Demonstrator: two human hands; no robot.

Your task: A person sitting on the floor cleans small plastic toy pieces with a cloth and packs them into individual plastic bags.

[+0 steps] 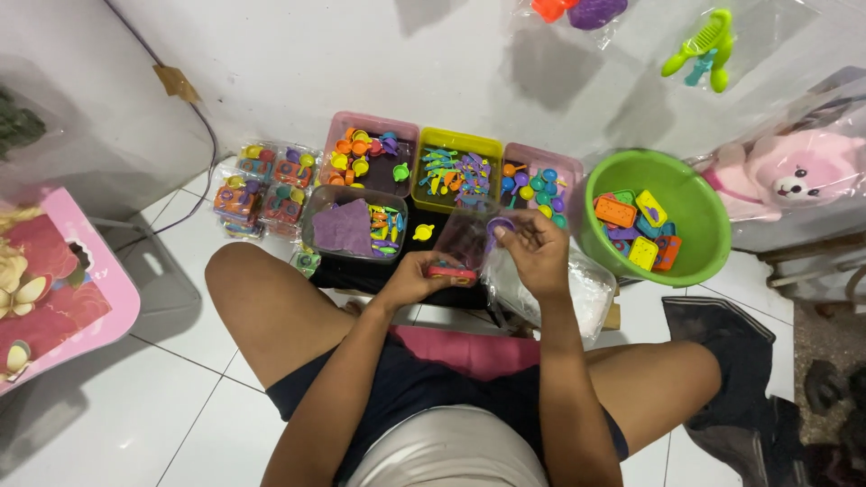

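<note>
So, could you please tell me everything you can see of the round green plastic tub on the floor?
The round green plastic tub stands upright on the white tiled floor, to the right of the three coloured trays. It is open-topped with a thick rim, and holds flat rectangular toy pieces in orange, yellow, blue and purple. Neither hand touches it.

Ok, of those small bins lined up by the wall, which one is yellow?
The middle bin of the three against the wall. Its rim is yellow-green, while the bins left and right of it are pink. It holds mostly blue and purple toy pieces.
</note>
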